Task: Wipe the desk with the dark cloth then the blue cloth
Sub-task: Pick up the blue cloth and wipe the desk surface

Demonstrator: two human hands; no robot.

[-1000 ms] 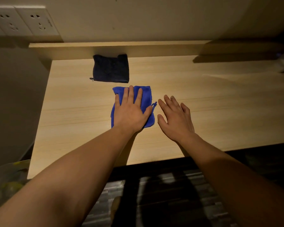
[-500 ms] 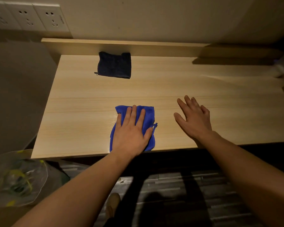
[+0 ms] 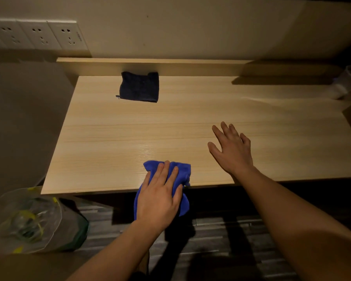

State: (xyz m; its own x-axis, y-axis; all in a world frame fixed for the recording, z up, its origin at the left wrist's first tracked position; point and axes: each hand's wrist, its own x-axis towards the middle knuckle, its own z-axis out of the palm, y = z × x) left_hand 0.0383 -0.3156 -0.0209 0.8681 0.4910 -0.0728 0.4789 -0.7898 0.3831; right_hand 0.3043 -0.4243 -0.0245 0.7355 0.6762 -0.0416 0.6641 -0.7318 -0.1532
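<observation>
The blue cloth (image 3: 181,171) lies at the lower centre of the frame, half on the desk (image 3: 114,138) and half hanging over its near edge. The left hand (image 3: 160,199) lies flat on top of it, fingers (image 3: 164,171) stretched out and pressing, not clenched. The right hand (image 3: 231,151) is at the right of the frame with spread fingers, holding nothing; I cannot tell if it touches the wood. The dark cloth (image 3: 139,87) lies folded at the upper centre, against the back board. I judge that the second step, the blue wipe, is in hand. The next move probably needs the cloth pushed back onto the surface. I count two cloths, two hands, one desk.
</observation>
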